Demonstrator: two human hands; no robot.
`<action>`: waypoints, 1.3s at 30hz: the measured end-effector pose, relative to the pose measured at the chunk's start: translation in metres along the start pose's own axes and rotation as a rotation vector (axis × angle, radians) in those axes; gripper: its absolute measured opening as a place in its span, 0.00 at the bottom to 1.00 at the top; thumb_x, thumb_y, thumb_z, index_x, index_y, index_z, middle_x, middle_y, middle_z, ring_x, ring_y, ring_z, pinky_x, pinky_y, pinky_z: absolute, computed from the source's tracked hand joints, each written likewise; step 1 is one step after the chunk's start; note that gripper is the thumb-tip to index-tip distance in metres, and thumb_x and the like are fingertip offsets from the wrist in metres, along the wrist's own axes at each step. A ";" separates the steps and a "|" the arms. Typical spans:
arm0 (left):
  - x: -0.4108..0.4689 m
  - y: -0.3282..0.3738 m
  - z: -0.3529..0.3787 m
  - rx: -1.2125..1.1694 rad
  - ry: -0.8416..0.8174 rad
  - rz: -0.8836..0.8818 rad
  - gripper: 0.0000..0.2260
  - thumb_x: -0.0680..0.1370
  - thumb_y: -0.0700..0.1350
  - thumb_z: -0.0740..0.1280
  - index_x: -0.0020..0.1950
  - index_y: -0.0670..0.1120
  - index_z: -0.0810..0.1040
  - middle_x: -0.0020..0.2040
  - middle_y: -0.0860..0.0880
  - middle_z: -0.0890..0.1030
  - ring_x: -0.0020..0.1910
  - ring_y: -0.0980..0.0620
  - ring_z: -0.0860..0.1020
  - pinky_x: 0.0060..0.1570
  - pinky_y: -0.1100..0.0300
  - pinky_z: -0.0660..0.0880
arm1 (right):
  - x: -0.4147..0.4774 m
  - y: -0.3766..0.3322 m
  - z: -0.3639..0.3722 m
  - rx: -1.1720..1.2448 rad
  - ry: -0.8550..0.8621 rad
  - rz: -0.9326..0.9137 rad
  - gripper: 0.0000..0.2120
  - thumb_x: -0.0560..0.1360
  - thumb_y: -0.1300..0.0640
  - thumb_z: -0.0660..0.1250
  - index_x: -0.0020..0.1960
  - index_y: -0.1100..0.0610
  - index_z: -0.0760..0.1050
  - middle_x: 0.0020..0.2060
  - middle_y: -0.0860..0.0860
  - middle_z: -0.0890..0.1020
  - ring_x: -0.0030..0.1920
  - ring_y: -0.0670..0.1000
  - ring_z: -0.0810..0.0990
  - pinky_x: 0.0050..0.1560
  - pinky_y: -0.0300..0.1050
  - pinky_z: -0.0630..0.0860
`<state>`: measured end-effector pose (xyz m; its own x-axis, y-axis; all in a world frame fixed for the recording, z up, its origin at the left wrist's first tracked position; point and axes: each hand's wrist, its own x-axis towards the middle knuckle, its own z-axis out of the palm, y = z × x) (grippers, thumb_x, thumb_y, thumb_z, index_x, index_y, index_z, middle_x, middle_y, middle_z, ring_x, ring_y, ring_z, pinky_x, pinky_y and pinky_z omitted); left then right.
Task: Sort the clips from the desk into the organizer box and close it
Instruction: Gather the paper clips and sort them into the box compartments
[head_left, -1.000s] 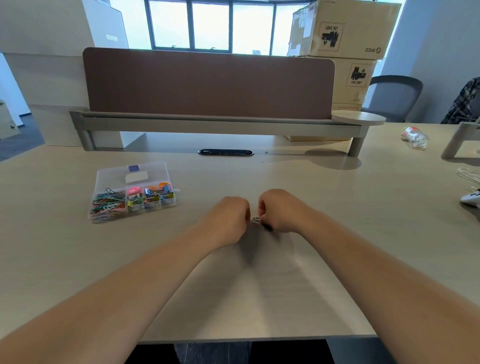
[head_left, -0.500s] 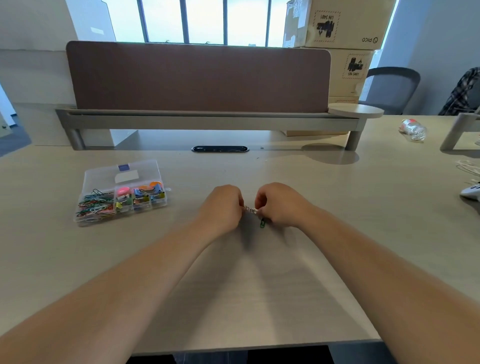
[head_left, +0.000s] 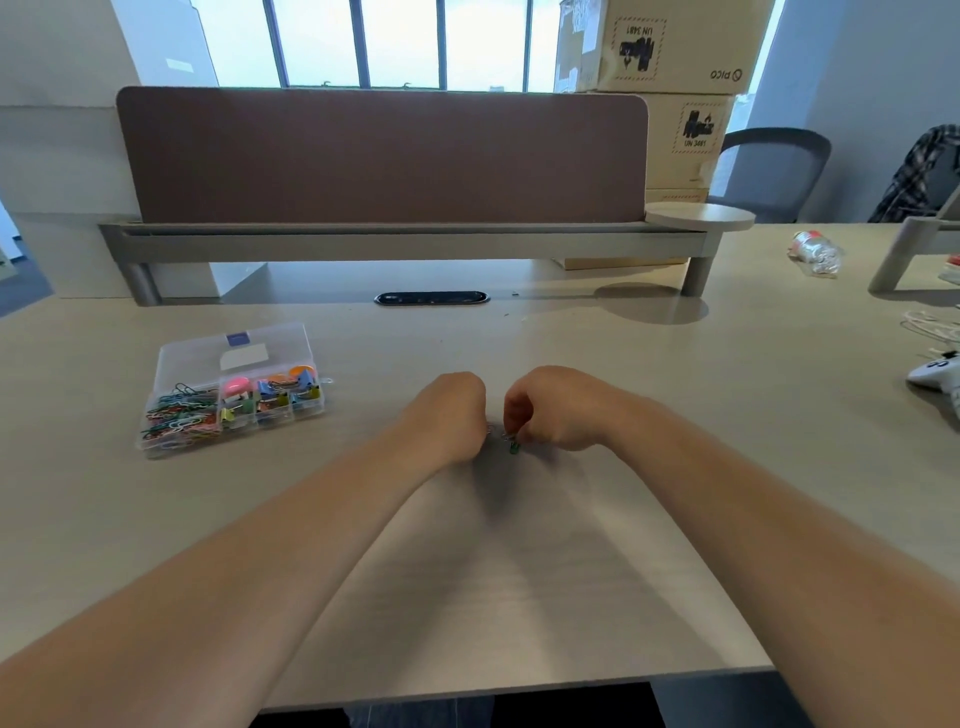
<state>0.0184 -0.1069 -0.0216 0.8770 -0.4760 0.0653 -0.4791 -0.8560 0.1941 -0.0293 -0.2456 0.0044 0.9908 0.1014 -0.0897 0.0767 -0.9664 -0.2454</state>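
1. The right fingers (head_left: 515, 415) are curled in tight and pinch a small tangle of clips (head_left: 512, 446): a green one hangs lowest, with a silvery bit beside it, just above the worktop (head_left: 519, 571).
2. The left fingers (head_left: 480, 410) are curled as tightly. Their tips are hidden behind the knuckles, but the silvery end runs up to them, so they seem to hold the other end of the tangle.
3. The left hand (head_left: 447, 415) and right hand (head_left: 563, 410) sit close together, not touching, at the middle of the worktop.
4. I see no other loose clips on the wood around them, though anything that small could be missed.
5. The organizer box (head_left: 234, 410) lies well apart to the left. Its compartments hold coloured paper clips and binder clips, and its lid (head_left: 234, 348) looks tipped back at the far side, so it is probably open.
6. My judgement is that the sorting is nearly done. What remains is to part these clips, carry them to the box, drop them into their compartment and shut the lid.
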 end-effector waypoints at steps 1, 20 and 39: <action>-0.001 0.002 0.000 0.025 -0.009 0.006 0.05 0.75 0.38 0.65 0.40 0.41 0.78 0.35 0.45 0.75 0.36 0.46 0.74 0.37 0.55 0.72 | -0.001 0.000 0.000 -0.009 -0.003 -0.004 0.07 0.72 0.60 0.72 0.48 0.51 0.81 0.41 0.46 0.78 0.43 0.49 0.76 0.33 0.35 0.67; -0.024 0.007 -0.005 0.184 -0.058 0.054 0.07 0.76 0.35 0.62 0.38 0.41 0.73 0.36 0.44 0.72 0.37 0.45 0.72 0.34 0.57 0.67 | -0.002 -0.007 0.012 -0.139 0.000 0.086 0.08 0.75 0.59 0.67 0.48 0.63 0.81 0.46 0.61 0.83 0.42 0.57 0.79 0.40 0.47 0.74; -0.068 -0.057 -0.027 -0.466 0.128 -0.040 0.03 0.76 0.44 0.68 0.44 0.46 0.79 0.46 0.49 0.80 0.46 0.50 0.77 0.44 0.59 0.71 | -0.010 -0.073 0.013 0.103 0.097 0.058 0.07 0.74 0.60 0.70 0.38 0.54 0.77 0.30 0.50 0.81 0.29 0.47 0.78 0.35 0.42 0.74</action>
<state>-0.0131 -0.0203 -0.0106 0.9059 -0.3907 0.1632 -0.4031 -0.6778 0.6149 -0.0466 -0.1732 0.0103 0.9997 0.0178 -0.0146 0.0118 -0.9400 -0.3410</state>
